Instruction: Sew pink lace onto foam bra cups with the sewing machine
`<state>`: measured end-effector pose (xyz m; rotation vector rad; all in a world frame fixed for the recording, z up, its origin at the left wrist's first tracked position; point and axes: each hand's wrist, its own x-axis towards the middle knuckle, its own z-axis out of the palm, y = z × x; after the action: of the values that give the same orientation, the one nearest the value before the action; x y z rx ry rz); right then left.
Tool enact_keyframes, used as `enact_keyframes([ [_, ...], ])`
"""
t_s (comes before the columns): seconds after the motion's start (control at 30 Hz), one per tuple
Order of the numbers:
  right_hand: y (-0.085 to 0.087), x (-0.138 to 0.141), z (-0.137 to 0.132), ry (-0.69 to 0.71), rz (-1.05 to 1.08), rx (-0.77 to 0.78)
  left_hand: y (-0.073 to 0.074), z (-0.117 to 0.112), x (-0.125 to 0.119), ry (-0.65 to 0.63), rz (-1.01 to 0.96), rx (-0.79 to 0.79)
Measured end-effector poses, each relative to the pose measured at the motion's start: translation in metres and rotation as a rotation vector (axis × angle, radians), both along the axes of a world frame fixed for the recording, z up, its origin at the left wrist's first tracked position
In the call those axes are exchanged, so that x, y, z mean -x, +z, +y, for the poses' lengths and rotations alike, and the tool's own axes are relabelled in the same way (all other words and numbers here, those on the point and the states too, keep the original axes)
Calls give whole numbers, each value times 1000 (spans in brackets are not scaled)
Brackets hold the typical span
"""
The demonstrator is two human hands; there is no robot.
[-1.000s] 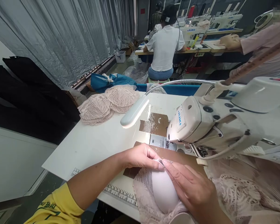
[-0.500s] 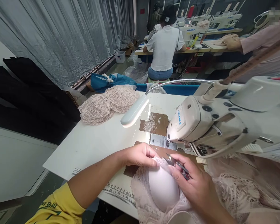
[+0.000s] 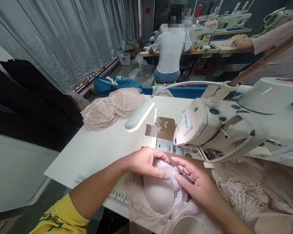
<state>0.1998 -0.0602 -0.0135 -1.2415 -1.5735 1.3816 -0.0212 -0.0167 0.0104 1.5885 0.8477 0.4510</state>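
A pale lace bra (image 3: 159,195) with smooth moulded cups lies over the table's front edge, one cup facing up and part of a second one lower down. My left hand (image 3: 146,164) grips its lace top edge, the thumb in front and the fingers behind. In my right hand (image 3: 200,185) is a pair of thread snips (image 3: 185,174), its dark blades pointing up and to the left. The right thumb and fingertips also touch the lace near the cup's right side. Both hands are just in front of the sewing machine's needle area.
The sewing machine (image 3: 197,120) stands to the right, beside a lamp (image 3: 139,115) on a bendable neck. Stacked lace cups (image 3: 100,113) lie at the table's far left. Sheer lace fabric (image 3: 249,191) is heaped at right. Beyond, a person in a white shirt (image 3: 172,48) sits working.
The bra has shifted left and turned, with its lace edge folded over the cup. My left hand has spread further across it. The snips have tilted, and their blades look closer together.
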Motion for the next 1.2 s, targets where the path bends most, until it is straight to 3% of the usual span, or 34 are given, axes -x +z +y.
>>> enact_keyframes([
  [0.1,2,4,-2,-61,21,-10,-6,-3,-7,4,-23,19],
  [0.27,7,8,-5,-141,-100,-59,-10,-2,-8,13,-117,191],
  [0.33,7,4,-4,-151,-202,-167,-9,-2,-8,38,-115,226],
  [0.53,4,-13,-2,-117,-513,-718,-10,-2,-7,132,-150,277],
  [0.67,7,-6,-5,-97,-578,-868,-11,-2,-7,173,-153,315],
  [0.83,7,-1,-5,-112,-611,-959,-6,-4,-9,186,-156,340],
  [1.2,2,-3,-6,-124,-680,-978,0,-5,-11,184,-173,357],
])
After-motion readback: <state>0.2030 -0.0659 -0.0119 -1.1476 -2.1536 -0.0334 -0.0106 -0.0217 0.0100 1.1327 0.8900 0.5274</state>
